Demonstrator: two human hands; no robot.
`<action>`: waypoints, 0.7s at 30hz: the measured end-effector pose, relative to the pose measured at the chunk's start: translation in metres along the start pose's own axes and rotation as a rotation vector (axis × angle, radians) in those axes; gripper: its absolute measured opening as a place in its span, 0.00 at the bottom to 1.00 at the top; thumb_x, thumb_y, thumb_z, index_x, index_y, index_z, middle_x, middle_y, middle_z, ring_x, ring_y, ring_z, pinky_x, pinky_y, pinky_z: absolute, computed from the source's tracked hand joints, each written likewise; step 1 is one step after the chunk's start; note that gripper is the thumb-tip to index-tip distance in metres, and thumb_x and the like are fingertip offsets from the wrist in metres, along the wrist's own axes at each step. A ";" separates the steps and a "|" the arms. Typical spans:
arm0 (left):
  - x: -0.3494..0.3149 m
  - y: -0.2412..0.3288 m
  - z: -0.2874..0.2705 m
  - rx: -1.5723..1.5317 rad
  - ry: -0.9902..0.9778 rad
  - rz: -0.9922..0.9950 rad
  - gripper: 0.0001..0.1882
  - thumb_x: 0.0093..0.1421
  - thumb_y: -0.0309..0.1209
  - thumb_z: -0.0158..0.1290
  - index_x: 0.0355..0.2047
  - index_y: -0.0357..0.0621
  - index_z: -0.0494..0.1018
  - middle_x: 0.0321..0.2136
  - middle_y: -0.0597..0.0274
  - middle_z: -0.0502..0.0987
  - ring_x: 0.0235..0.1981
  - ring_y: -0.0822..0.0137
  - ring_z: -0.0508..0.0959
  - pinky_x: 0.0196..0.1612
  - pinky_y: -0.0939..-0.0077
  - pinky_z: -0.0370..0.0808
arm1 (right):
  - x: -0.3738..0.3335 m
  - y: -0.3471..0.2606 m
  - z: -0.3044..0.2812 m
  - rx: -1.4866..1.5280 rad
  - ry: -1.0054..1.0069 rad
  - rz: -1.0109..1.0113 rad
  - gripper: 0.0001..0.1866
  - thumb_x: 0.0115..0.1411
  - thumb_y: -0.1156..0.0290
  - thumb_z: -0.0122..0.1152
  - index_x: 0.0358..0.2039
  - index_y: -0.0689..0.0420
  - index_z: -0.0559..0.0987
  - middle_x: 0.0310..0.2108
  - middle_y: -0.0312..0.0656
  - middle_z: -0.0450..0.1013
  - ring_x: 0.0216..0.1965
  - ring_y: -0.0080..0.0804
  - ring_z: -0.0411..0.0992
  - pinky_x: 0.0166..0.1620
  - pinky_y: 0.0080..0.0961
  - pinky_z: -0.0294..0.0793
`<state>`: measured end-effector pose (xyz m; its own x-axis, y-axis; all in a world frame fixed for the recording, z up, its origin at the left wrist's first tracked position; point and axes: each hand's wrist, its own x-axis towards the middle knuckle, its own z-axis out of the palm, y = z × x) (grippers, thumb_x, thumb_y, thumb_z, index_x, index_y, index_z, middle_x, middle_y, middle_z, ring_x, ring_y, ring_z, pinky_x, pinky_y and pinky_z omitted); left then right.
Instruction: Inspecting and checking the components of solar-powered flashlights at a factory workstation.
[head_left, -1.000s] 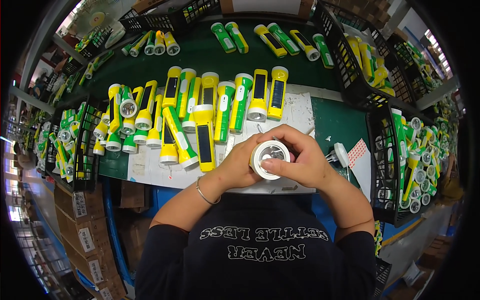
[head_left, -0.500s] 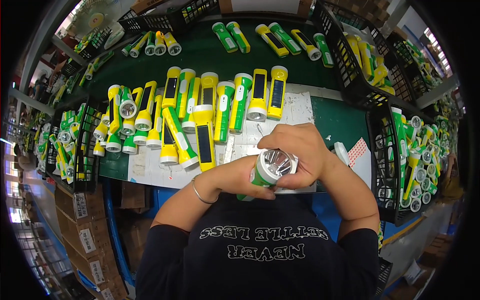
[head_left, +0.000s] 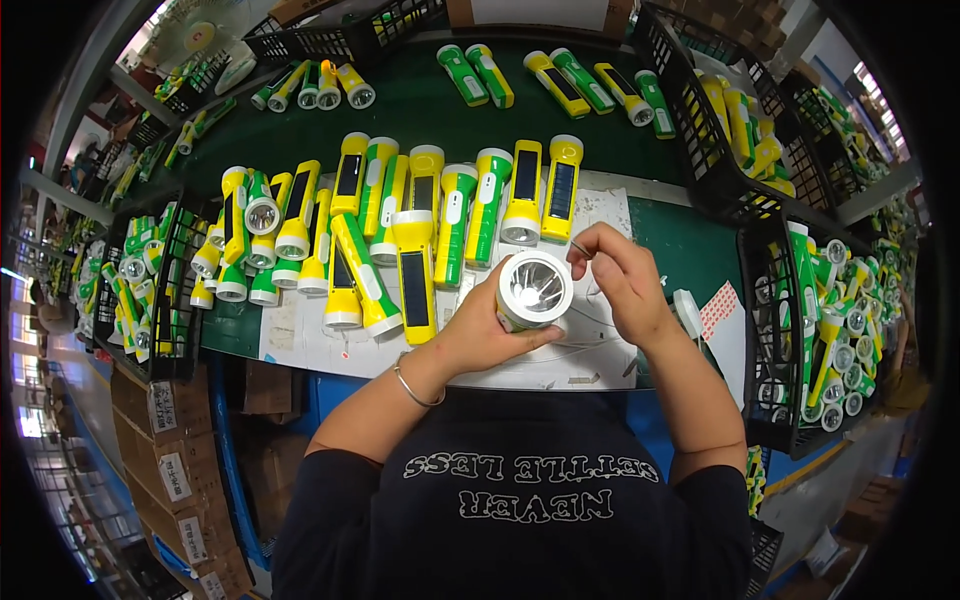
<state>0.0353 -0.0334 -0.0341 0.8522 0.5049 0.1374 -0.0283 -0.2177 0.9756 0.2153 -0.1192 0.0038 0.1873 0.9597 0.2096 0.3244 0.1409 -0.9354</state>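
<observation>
My left hand [head_left: 487, 332] is wrapped round a flashlight [head_left: 536, 288], whose white-rimmed lens and shiny reflector face up. Just right of that lens, my right hand [head_left: 625, 290] is raised with thumb and forefinger pinched. A thin dark tip shows at those fingers, too small to name. Below them a thin pale cable [head_left: 598, 322] curves over the white board [head_left: 480, 368]. Closest beyond the left hand stand several yellow and green flashlights, among them a yellow one with a dark solar panel [head_left: 414, 285].
Black crates of flashlights stand at the left [head_left: 178, 290] and right [head_left: 790, 400]. Another black crate [head_left: 700, 130] is at the far right. More flashlights lie across the green tabletop [head_left: 400, 95]. A white round cap [head_left: 687, 312] and a red-dotted sheet [head_left: 718, 310] lie right of my right hand.
My right hand has come off the flashlight and moved right, its fingers now pinched. The flashlight has turned in my left hand so its lens faces up more.
</observation>
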 end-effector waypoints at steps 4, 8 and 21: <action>-0.003 -0.006 -0.001 -0.687 -0.044 0.075 0.30 0.53 0.37 0.55 0.52 0.40 0.56 0.38 0.57 0.69 0.39 0.65 0.71 0.45 0.69 0.70 | -0.024 0.018 0.020 0.135 -0.182 0.109 0.23 0.42 0.70 0.61 0.41 0.58 0.68 0.37 0.35 0.70 0.32 0.18 0.67 0.31 0.12 0.64; 0.010 0.008 -0.002 -1.102 -0.001 0.088 0.38 0.56 0.51 0.49 0.57 0.39 0.51 0.44 0.54 0.66 0.45 0.60 0.70 0.50 0.63 0.69 | -0.046 0.023 0.053 0.271 -0.128 0.291 0.28 0.42 0.59 0.69 0.40 0.59 0.69 0.22 0.34 0.69 0.23 0.19 0.65 0.27 0.18 0.64; 0.023 0.006 -0.009 -1.155 0.045 0.172 0.35 0.54 0.42 0.55 0.56 0.40 0.54 0.39 0.56 0.71 0.41 0.62 0.74 0.49 0.66 0.70 | -0.049 0.006 0.070 0.154 -0.308 0.387 0.20 0.47 0.60 0.67 0.34 0.60 0.74 0.27 0.38 0.73 0.31 0.23 0.71 0.38 0.21 0.70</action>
<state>0.0499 -0.0156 -0.0239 0.7723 0.5768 0.2664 -0.6196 0.5912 0.5163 0.1431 -0.1483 -0.0316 -0.0226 0.9726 -0.2316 0.1408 -0.2262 -0.9638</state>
